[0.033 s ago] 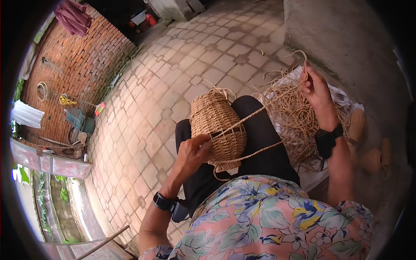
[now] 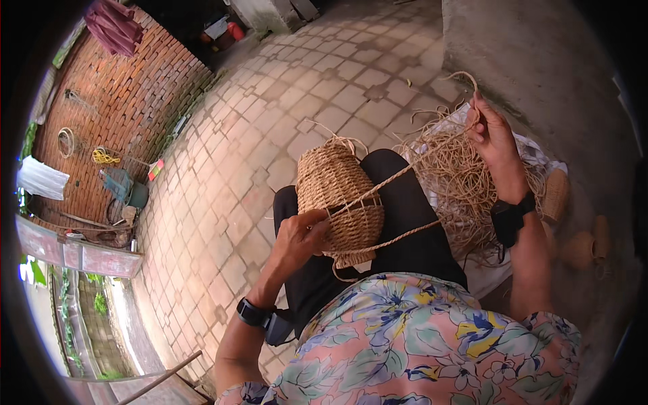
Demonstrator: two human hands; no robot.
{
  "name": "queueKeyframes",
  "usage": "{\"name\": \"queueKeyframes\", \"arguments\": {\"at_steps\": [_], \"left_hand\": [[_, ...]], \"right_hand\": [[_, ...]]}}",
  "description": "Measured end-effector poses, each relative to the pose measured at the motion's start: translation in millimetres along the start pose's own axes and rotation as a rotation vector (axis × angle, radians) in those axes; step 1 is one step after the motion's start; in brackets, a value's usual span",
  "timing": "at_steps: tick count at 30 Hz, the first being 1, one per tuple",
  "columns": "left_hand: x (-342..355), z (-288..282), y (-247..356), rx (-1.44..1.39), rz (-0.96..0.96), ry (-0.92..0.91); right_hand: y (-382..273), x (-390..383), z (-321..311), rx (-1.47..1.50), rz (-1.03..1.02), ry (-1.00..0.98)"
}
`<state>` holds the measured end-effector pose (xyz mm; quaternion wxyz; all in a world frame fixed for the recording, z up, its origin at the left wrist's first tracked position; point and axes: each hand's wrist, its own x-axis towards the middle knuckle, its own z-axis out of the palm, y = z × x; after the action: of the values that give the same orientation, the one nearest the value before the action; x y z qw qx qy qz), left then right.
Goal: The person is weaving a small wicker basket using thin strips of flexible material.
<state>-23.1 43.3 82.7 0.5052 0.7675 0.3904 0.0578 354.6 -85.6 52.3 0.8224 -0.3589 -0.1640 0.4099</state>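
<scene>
A woven basket [image 2: 336, 177] of twisted straw-coloured cord lies across my lap. A gap crosses its weave near the end closer to me, with bare upright strands showing. My left hand [image 2: 302, 233] is closed at the left side of that gap; its fingertips are partly hidden, and it seems to pinch the weave. From the basket a taut cord [image 2: 391, 179] runs up to the right. My right hand [image 2: 491, 131] pinches this cord, raised to the right, with the loose tip curling above the fingers. A second strand [image 2: 410, 231] runs from the basket's lower end across my thigh.
A tangled heap of cord [image 2: 449, 162] lies on a white sheet [image 2: 535, 152] to my right, beside a woven piece [image 2: 556, 196] and small tan objects [image 2: 579, 250]. Paving [image 2: 223, 223] spreads ahead and left, toward a brick wall [image 2: 108, 88] with a green bucket [image 2: 138, 196].
</scene>
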Motion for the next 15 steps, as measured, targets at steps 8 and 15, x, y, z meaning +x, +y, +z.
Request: {"name": "queueKeyframes", "arguments": {"at_steps": [8,15], "left_hand": [[-5,3,-3,-0.53,-0.177,-0.057],[-12,19,-19,-0.613,-0.078,0.033]], "right_hand": [[10,-12,-12,-0.014,-0.021,-0.011],[69,-44,21,-0.084,0.307,-0.274]]}}
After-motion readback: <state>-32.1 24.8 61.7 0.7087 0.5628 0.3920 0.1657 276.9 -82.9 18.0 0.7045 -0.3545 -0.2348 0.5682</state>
